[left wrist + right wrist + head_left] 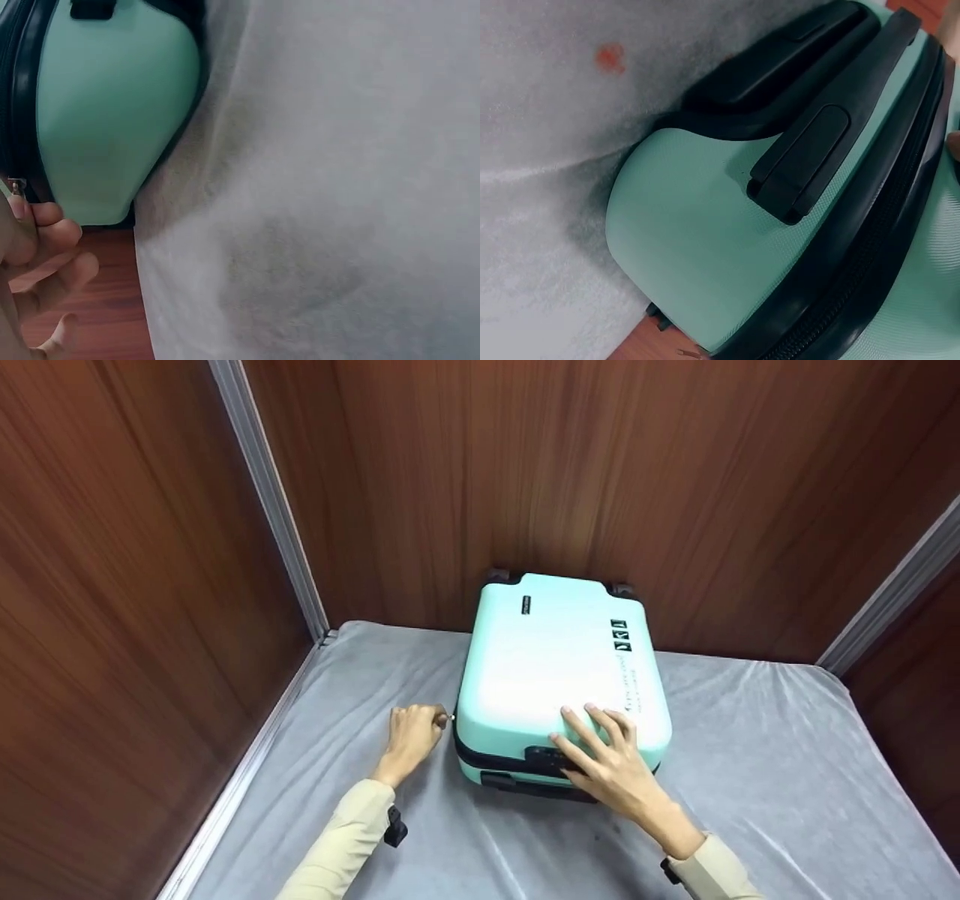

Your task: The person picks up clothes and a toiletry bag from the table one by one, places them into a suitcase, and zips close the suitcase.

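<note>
A mint-green hard-shell suitcase lies flat, its wheels towards the back wall. At its left side my left hand pinches a small metal zipper pull between thumb and forefinger; the other fingers are loosely bent in the left wrist view. My right hand rests on the lid's near edge with fingers spread, next to the black lock, which it partly covers. In the right wrist view, a black side handle and the black zipper band run along the shell; the zipper there looks closed.
Grey cloth covers the surface under the suitcase and has soft creases. Wood-grain panels stand behind and at both sides, joined by metal corner posts. A small reddish spot marks the cloth in the right wrist view.
</note>
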Motion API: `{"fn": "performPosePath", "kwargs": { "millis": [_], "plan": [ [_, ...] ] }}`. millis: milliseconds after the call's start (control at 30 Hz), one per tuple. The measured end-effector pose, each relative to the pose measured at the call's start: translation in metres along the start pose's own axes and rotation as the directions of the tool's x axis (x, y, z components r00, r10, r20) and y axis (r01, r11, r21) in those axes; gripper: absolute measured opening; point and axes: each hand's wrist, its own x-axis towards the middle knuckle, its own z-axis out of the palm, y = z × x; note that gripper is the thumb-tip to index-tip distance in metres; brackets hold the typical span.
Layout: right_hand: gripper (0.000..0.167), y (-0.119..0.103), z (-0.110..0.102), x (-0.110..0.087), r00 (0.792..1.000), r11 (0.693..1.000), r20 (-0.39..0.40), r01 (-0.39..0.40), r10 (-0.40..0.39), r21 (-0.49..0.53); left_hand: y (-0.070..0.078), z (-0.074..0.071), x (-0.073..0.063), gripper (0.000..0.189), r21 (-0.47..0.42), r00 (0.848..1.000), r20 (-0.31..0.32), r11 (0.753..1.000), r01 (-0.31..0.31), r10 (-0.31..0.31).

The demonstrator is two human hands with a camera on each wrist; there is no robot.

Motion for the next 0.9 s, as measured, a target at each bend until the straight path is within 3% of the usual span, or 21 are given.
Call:
{"fn": "performPosePath", "kwargs": {
  "millis": [133,267,433,600,900],
  "plan": [
    [0.086,-0.001,0.000,0.001,1.000,1.000,-0.007,0.009,-0.009,-0.006,0.001,0.000,0.009,0.026,-0.046,0.995,0.054,0.995,0.085,-0.083],
    [0.086,-0.001,-0.001,0.001,1.000,1.000,-0.011,0.007,-0.008,-0.010,0.004,0.000,0.016,0.026,-0.082,0.990,0.069,0.988,0.129,-0.123],
    [0.088,-0.002,-0.001,0.001,1.000,1.000,-0.002,0.006,-0.006,-0.020,0.006,0.006,0.013,0.032,-0.082,0.986,0.077,0.985,0.152,-0.146],
    [0.090,-0.003,0.000,0.000,1.000,1.000,0.001,0.010,-0.010,-0.026,0.008,0.014,0.006,0.038,-0.052,0.986,0.034,0.985,0.165,-0.163],
    [0.090,-0.002,0.001,-0.001,1.000,1.000,-0.017,0.016,-0.017,-0.019,0.011,0.010,0.011,0.037,-0.022,0.975,0.053,0.976,0.217,-0.215]
  ]
}}
